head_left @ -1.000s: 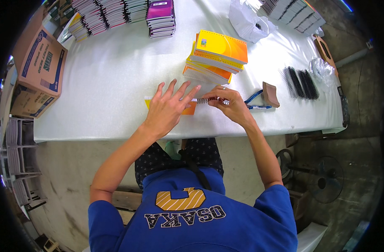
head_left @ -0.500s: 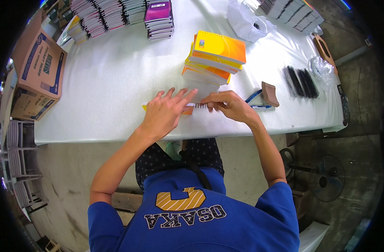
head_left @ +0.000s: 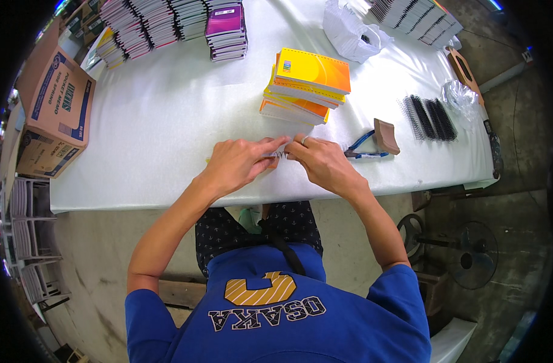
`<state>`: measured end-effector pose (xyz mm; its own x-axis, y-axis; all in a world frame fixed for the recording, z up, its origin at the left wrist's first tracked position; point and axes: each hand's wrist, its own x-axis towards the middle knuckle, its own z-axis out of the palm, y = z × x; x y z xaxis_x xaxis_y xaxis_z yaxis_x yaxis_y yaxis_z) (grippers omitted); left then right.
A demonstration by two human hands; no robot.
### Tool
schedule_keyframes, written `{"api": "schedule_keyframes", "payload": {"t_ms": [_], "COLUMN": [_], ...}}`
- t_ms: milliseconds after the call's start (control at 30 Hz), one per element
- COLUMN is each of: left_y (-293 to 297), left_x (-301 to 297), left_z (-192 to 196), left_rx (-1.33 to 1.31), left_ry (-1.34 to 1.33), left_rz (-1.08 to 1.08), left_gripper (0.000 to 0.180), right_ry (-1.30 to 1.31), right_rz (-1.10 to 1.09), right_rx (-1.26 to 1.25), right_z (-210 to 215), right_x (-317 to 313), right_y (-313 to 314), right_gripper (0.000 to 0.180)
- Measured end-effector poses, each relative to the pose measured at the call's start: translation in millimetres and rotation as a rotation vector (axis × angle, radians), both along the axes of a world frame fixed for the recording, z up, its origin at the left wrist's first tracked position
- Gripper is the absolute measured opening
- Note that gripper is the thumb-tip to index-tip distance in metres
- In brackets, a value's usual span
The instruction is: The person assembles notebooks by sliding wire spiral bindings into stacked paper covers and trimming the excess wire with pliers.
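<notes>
Under my left hand (head_left: 235, 164) lies a small yellow-orange notebook (head_left: 273, 163), mostly covered, with only a bit of orange cover showing. My left fingers are drawn together at its right end. A thin dark wire spiral (head_left: 280, 155) runs from the notebook's end towards my right hand (head_left: 326, 160). The right fingers are closed in a pinch on the spiral, and the fingertips hide its end. Just right of that hand lie blue-handled pliers (head_left: 362, 146), next to a brown block-like piece (head_left: 386, 137).
Yellow-orange notebooks (head_left: 316, 69) stand stacked beyond my hands. Black wire spirals (head_left: 431, 118) lie at the right beside clear plastic (head_left: 461, 97). A white plastic bag (head_left: 352, 33), purple notebooks (head_left: 225, 24) and more stacks line the back. A cardboard box (head_left: 55, 106) stands left.
My right hand has moved slightly left, closer to the left hand. The left fingers, spread before, have drawn together near the spiral, and less of the spiral shows.
</notes>
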<state>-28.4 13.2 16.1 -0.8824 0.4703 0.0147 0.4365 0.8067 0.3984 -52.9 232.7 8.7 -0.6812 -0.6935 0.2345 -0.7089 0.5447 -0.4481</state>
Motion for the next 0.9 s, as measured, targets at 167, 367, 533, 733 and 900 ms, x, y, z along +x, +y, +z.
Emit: {"api": "schedule_keyframes", "payload": {"t_ms": [167, 367, 533, 733, 900], "left_y": [4.0, -9.0, -13.2, -18.3, -62.4], "left_x": [-1.1, 4.2, 6.8, 15.9, 9.9], "left_z": [-2.4, 3.6, 18.5, 7.7, -10.0], "left_rx": [0.011, -0.116, -0.09, -0.101, -0.236], "left_ry": [0.0, 0.005, -0.106, -0.008, 0.069], "left_rz": [-0.021, -0.15, -0.151, -0.141, -0.121], "left_gripper": [0.044, 0.04, 0.04, 0.05, 0.059], "right_ry": [0.072, -0.11, 0.024, -0.147, -0.322], "right_rz": [-0.051, -0.208, -0.856, -0.796, -0.408], "right_rx": [-0.114, -0.122, 0.167, 0.004, -0.337], "right_z": [1.7, 12.0, 10.8, -25.1, 42.7], "right_x": [7.1, 1.1, -26.2, -36.9, -4.3], "right_y": [-4.9, 43.0, 160.6, 185.6, 129.4], "right_gripper": [0.013, 0.008, 0.04, 0.049, 0.048]}}
